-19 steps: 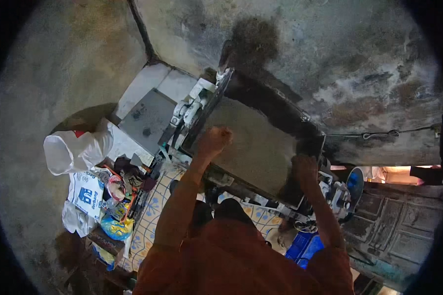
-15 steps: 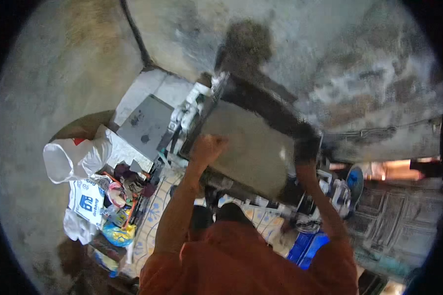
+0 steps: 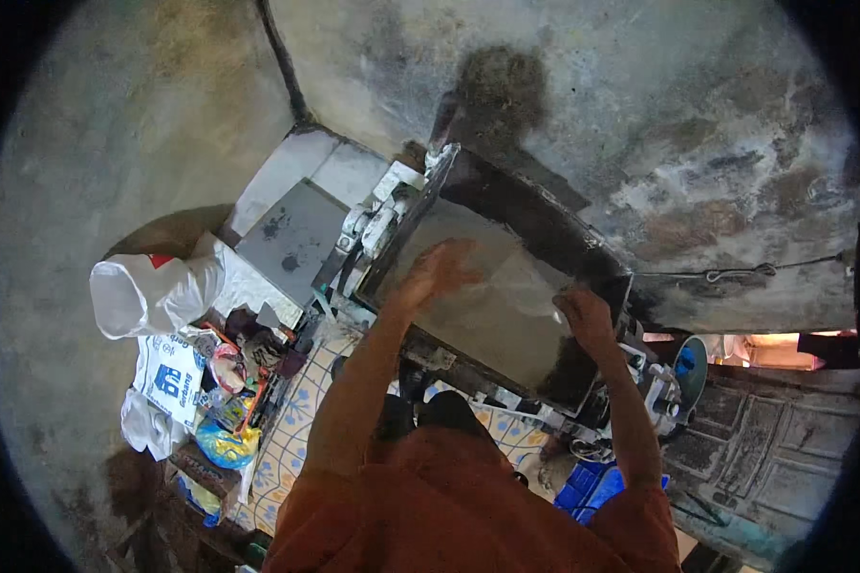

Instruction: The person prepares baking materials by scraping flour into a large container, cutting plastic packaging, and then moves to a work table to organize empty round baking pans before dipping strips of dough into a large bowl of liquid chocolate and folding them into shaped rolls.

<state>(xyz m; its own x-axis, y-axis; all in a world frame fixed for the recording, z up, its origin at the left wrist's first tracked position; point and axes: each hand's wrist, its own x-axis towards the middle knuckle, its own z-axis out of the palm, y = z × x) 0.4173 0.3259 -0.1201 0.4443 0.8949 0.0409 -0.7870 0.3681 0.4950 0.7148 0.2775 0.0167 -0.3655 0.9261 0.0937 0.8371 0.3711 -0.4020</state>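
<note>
Before me lies a large rectangular frame with dark edges [image 3: 545, 218] around a flat grey-brown surface [image 3: 478, 329]. My left hand [image 3: 441, 272] is over the left part of this surface, fingers stretched and slightly blurred. Whether its palm touches the surface I cannot tell. Near the right edge my right hand [image 3: 585, 317] has its fingers pinched together, with a tiny white bit at the fingertips. Between the hands spreads a paler patch [image 3: 526, 282]; it could be a thin sheet or a mark on the surface.
Left of the frame are white clamp-like fittings [image 3: 380, 224] and a grey flat panel [image 3: 293, 242]. White sacks [image 3: 162, 296] and mixed bags and cloths [image 3: 239, 363] pile up further left. A blue plastic container [image 3: 592, 489] sits lower right. A stained wall [image 3: 698, 153] rises behind.
My left hand has gone from a closed shape to stretched fingers and moved slightly right and up. My right hand has come off the frame's dark right edge, inward over the surface.
</note>
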